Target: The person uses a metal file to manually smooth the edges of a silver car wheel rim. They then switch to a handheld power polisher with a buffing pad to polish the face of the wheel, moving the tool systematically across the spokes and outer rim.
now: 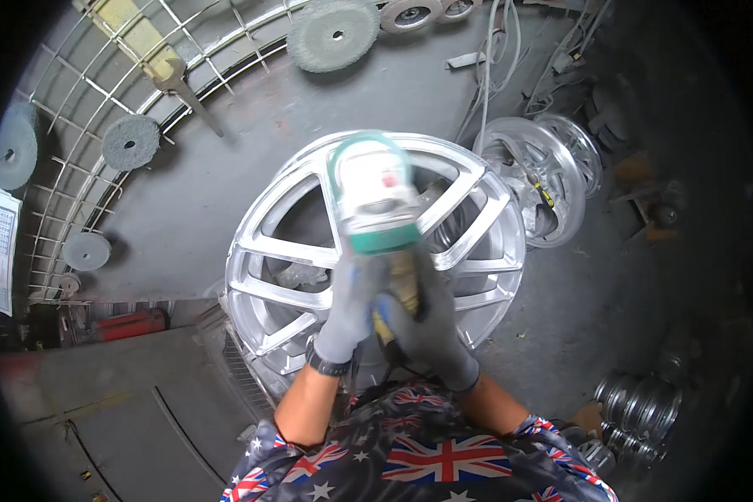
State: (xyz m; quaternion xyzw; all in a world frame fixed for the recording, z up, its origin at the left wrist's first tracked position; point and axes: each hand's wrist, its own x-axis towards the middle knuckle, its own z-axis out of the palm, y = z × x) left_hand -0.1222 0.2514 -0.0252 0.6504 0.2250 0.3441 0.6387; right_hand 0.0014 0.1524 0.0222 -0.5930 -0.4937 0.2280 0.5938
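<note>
A silver alloy wheel rim (pixel 289 250) lies in front of me, its spokes facing up. Above its middle I hold a white-and-green power sander (pixel 381 180), blurred by motion, its rounded head pointing away from me. My left hand (pixel 351 303), in a grey glove, is closed round the left side of its handle. My right hand (pixel 429 322), gloved too, grips the handle from the right. A dark band (pixel 328 361) circles my left wrist. The sander's working face and its contact with the rim are hidden.
Round abrasive discs (pixel 333 35) and a wrench (pixel 176 82) hang along a wire grid (pixel 71 96) at the far left. More rims (pixel 567 180) lie beyond on the right, below hanging cables (pixel 487 84). Metal rims (pixel 640 410) sit at the near right. A red tool (pixel 131 325) lies left.
</note>
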